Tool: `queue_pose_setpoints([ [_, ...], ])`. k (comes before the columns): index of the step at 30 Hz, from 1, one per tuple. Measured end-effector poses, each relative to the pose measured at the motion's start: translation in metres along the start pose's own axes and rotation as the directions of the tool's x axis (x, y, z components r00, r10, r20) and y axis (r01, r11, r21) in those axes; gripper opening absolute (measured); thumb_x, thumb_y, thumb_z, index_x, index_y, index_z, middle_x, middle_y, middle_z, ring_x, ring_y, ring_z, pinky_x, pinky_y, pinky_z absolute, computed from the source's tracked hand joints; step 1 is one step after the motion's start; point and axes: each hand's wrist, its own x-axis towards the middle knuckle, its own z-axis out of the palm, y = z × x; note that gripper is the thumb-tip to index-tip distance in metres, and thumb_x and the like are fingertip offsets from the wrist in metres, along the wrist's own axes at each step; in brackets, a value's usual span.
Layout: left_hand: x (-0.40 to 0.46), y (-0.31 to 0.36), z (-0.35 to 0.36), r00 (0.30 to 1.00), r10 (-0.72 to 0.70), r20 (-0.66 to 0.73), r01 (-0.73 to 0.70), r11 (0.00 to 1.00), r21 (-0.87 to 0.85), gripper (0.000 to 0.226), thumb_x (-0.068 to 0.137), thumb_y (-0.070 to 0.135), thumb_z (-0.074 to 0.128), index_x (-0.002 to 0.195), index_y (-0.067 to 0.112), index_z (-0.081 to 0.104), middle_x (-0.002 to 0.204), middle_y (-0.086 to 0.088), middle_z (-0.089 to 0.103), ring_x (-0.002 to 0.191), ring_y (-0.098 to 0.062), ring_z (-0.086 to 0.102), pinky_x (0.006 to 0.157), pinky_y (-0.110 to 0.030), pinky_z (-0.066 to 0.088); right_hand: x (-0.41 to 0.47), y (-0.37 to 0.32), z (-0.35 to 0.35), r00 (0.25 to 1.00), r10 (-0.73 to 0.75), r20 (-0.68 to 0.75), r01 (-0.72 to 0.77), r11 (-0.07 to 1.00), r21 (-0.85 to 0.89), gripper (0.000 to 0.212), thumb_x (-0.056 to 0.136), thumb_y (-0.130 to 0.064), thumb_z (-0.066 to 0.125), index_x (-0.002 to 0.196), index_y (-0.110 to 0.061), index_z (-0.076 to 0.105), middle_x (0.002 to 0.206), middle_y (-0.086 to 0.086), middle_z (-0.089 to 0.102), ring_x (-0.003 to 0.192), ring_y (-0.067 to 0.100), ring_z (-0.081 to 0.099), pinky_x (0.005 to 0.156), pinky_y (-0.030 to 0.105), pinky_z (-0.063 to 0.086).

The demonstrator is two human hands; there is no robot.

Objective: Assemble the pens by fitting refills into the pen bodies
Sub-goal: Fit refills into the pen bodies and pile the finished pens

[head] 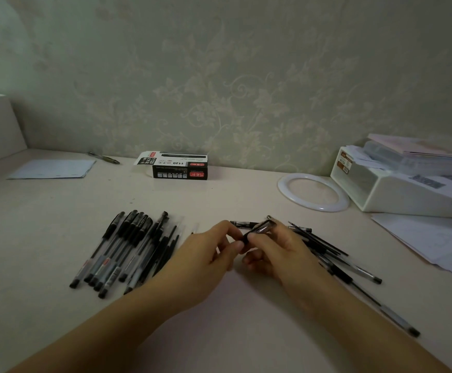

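Both hands meet over the middle of the pale desk. My right hand [276, 249] pinches a short dark pen part [260, 229] that points up and to the right. At the part's lower end, the fingertips of my left hand [208, 254] pinch it too. A row of several capped black pens [128, 249] lies to the left of my hands. On the right, partly hidden behind my right hand and forearm, is a loose heap of pen bodies and thin black refills [327, 246]. One more black piece [242, 224] lies just behind my fingers.
A black and white pen box [179, 165] stands at the back by the wall, with a paper sheet [52, 169] and a clip to its left. A white ring [313, 191], a white organiser box [397, 184] and loose papers [429, 238] fill the right side.
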Motion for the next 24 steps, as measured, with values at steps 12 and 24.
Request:
queue_pose_setpoints([
  [12,0.000,0.002,-0.003,0.996,0.089,0.010,-0.089,0.969,0.232,0.019,0.097,0.044,0.043,0.080,0.038,0.050,0.058,0.013,0.050,0.053,-0.008,0.044,0.048,-0.020,0.030,-0.001,0.001,0.001,0.995,-0.100,0.021,0.101,0.994,-0.038,0.019,0.094,-0.026,0.062,0.084,-0.010,0.064,0.067,0.005,0.067,0.059,0.012,0.059,0.057,0.019,0.048],
  [24,0.008,0.000,-0.010,0.963,0.016,-0.270,0.089,0.924,0.373,0.067,0.070,0.084,0.028,0.050,0.021,0.031,0.040,0.004,0.030,0.038,-0.009,0.031,0.042,-0.023,0.023,-0.004,-0.010,-0.005,0.934,-0.304,-0.186,0.293,0.952,-0.086,0.017,0.095,-0.024,0.060,0.083,-0.012,0.059,0.069,0.002,0.067,0.057,0.006,0.056,0.052,0.012,0.044],
])
